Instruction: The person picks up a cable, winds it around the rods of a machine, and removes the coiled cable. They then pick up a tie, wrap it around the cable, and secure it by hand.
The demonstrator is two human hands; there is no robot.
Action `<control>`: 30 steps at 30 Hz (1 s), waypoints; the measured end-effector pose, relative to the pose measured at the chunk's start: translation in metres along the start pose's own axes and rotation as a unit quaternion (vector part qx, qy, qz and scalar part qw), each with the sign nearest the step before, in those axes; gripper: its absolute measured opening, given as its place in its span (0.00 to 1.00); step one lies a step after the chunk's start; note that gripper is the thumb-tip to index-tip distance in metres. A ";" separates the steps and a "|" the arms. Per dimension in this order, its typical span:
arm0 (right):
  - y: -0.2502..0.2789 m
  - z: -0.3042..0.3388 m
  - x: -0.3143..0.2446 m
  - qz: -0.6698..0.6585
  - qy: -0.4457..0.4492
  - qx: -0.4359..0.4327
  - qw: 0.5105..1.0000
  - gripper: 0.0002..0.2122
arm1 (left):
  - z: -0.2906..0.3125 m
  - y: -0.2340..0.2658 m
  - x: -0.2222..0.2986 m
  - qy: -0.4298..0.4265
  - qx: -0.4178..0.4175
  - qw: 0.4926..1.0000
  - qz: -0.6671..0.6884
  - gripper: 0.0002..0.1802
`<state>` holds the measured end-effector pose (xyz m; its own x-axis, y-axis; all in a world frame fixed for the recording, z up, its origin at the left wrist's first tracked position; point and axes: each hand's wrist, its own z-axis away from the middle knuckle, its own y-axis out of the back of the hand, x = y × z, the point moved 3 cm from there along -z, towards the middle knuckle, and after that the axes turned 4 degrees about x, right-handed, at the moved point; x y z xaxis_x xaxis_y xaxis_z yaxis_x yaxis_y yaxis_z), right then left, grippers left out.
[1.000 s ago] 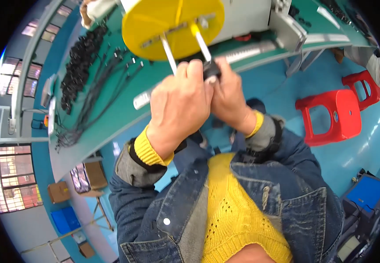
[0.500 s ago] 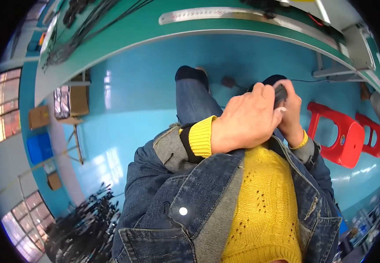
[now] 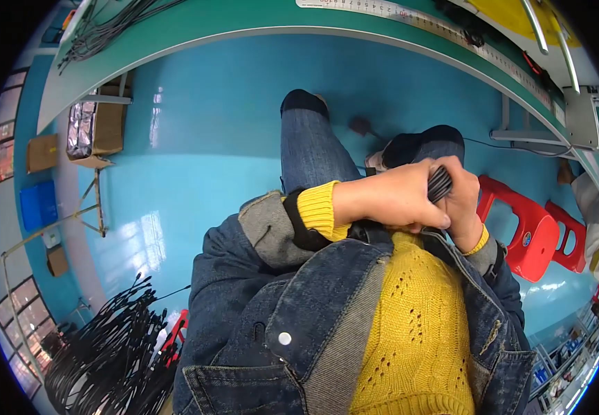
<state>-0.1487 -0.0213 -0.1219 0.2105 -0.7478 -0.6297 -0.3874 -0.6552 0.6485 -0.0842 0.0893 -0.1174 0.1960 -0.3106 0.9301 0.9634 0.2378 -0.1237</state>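
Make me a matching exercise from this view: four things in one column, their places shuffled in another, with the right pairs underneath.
Things
1. Black bundle
2. Long ruler
3. Red stools
4. Blue box

Places
A. On the blue floor, at the right of the picture
B. Lying on the green tabletop
C. At the far left of the picture
D. Between the left hand and the right hand

Right pairs
1-D, 2-B, 3-A, 4-C
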 end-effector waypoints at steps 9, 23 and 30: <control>-0.003 0.035 -0.001 0.088 0.065 -0.090 0.990 0.14 | -0.012 -0.012 -0.029 0.088 -0.087 0.975 -0.184 0.21; 0.022 0.044 0.016 0.058 0.055 -0.006 0.997 0.14 | -0.034 -0.035 -0.007 0.097 -0.068 0.983 -0.143 0.27; 0.020 0.040 0.005 0.031 0.109 0.012 0.994 0.15 | -0.015 -0.036 -0.002 0.078 -0.017 0.981 -0.176 0.28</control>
<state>-0.1911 -0.0342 -0.1289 0.3739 -0.7934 -0.4803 -0.4270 -0.6070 0.6702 -0.1164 0.0673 -0.1202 -0.1269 -0.5060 0.8531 0.9816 0.0598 0.1815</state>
